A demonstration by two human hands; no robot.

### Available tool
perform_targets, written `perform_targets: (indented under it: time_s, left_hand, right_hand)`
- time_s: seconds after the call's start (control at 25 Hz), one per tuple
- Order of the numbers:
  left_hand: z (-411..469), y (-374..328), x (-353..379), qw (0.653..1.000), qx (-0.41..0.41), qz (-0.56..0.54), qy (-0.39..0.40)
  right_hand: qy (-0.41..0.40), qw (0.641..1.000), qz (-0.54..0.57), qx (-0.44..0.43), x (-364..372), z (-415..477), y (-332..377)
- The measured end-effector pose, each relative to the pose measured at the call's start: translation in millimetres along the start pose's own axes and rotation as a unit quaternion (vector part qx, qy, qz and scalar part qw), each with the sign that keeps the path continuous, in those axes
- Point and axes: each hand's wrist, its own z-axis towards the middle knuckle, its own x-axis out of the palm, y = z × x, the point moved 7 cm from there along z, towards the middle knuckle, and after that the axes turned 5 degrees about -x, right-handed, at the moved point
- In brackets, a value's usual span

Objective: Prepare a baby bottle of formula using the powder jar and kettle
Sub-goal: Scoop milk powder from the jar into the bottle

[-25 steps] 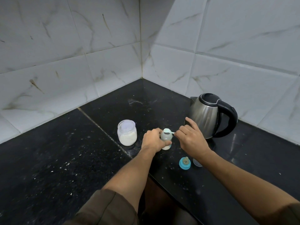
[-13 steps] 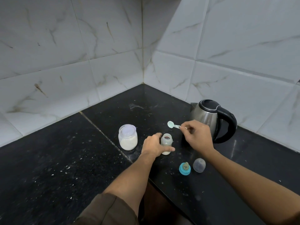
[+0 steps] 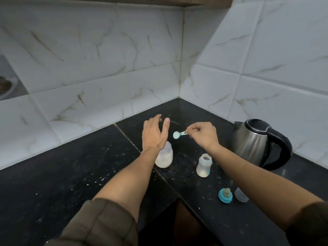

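Observation:
The small baby bottle [image 3: 204, 165] stands open and upright on the black counter [image 3: 71, 174], with pale powder at its bottom. Left of it is the glass powder jar [image 3: 164, 157], holding white powder; my left wrist hides part of its top. My left hand [image 3: 154, 134] hovers above and behind the jar, fingers spread, holding nothing. My right hand [image 3: 204, 134] pinches the handle of a pale green measuring spoon [image 3: 178, 134], its bowl pointing left in the air between my hands. The steel kettle [image 3: 255, 142] with a black handle stands at the right.
A blue bottle ring with its teat [image 3: 225, 195] and a clear bottle cap [image 3: 241, 194] lie near the counter's inner edge. White marble-look tiles form the corner walls behind. Powder specks dot the counter. A dark gap [image 3: 168, 228] opens below the inner corner.
My left hand has let go of the baby bottle and lifted over to above the powder jar. My right hand has carried the spoon up and left, away from the bottle's mouth.

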Motion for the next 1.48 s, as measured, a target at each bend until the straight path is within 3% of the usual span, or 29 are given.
perform_targets:
  time_s: [0.24, 0.52, 0.8, 0.92, 1.04, 1.2, 1.48]
  left_hand:
    - [17.0, 51.0, -9.7, 0.999, -0.031, 0.04, 0.021]
    - [34.6, 74.8, 9.4, 0.994, -0.011, 0.076, 0.072]
    - [43.5, 83.4, 20.8, 0.993, -0.009, 0.068, 0.098]
    - [49.0, 77.8, 22.2, 0.993, -0.001, 0.063, 0.095]
    - [53.2, 61.8, 23.9, 0.995, 0.013, 0.055, 0.083]
    - [52.5, 23.5, 40.2, 0.994, 0.045, 0.044, 0.084]
    - [18.4, -76.4, 116.8, 0.976, 0.089, 0.002, 0.2]
  right_hand:
    - [0.141, 0.98, -0.137, -0.029, 84.5, 12.0, 31.0]
    - [0.219, 0.902, -0.365, -0.073, 147.5, 14.7, 25.9]
    - [0.267, 0.866, -0.42, -0.056, 165.3, 21.1, 14.4]
    - [0.265, 0.874, -0.402, -0.062, 156.8, 25.3, 20.2]
    - [0.237, 0.906, -0.346, -0.061, 128.3, 34.6, 33.1]
    - [0.125, 0.952, -0.276, -0.044, 58.4, 48.8, 40.3]
    - [-0.102, 0.964, -0.242, 0.044, -92.4, 42.1, -4.8]
